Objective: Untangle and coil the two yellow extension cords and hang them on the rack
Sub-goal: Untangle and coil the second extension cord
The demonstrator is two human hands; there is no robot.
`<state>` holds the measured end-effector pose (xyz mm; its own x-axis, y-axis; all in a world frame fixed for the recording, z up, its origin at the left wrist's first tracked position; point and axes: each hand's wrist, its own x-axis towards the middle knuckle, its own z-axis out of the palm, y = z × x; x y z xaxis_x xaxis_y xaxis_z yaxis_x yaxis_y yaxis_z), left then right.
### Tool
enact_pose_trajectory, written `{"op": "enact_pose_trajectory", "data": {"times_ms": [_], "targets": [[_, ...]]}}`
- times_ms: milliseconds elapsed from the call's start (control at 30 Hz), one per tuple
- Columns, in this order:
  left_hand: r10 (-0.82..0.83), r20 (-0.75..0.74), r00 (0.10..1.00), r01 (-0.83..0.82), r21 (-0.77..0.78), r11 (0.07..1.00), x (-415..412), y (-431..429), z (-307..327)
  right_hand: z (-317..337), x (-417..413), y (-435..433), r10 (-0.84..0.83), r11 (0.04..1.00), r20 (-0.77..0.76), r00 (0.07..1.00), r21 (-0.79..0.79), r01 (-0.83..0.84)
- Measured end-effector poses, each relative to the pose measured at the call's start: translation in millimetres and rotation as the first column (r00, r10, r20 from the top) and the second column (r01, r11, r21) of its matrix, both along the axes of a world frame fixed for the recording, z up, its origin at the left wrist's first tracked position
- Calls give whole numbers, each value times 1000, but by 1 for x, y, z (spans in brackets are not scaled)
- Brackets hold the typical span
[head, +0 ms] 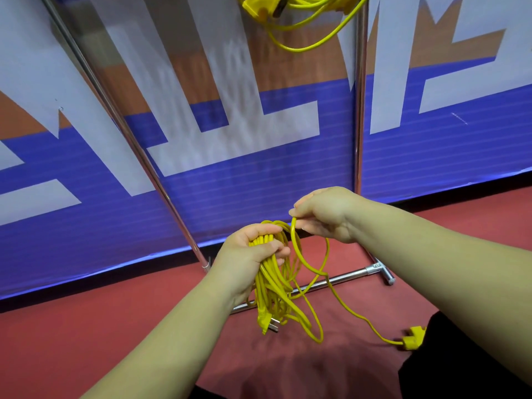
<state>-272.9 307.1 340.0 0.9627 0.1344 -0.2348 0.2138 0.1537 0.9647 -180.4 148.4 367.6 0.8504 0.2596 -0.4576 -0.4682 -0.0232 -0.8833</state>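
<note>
L hand (253, 254) grips cord coil (276, 286), R hand (322, 216) pinches strand (296, 249)

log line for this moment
left hand: grips coiled yellow extension cord | right hand: pinches its free strand | second yellow cord: hangs at chrome rack top

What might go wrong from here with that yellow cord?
The loops in the left hand hang uneven, so they may slip or retangle. The loose tail from the right hand passes the rack's base bar to the socket end on the floor; pulled in, it might snag there.
</note>
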Motion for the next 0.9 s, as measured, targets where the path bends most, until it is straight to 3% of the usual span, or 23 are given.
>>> {"op": "enact_pose_trajectory", "data": {"times_ms": [367, 500, 633, 733, 900], "targets": [[53, 10, 999, -52, -93, 994, 7, -6, -3, -3, -2, 7, -81, 985, -7, 997, 151, 81], [39, 34, 999, -35, -120, 992, 7, -9, -2, -3, -4, 10, -36, 982, 21, 999, 188, 32], [117, 92, 989, -102, -156, 982, 9, -5, 7, -3, -6, 3, 69, 994, 183, 981, 76, -84], [181, 158, 971, -151, -189, 970, 12, 7, 19, -8, -11, -3, 244, 969, 284, 927, -24, -247], [284, 246, 927, -204, -303, 931, 14, 33, 40, -32, -22, 6, 525, 851, 287, 801, -157, -501]]}}
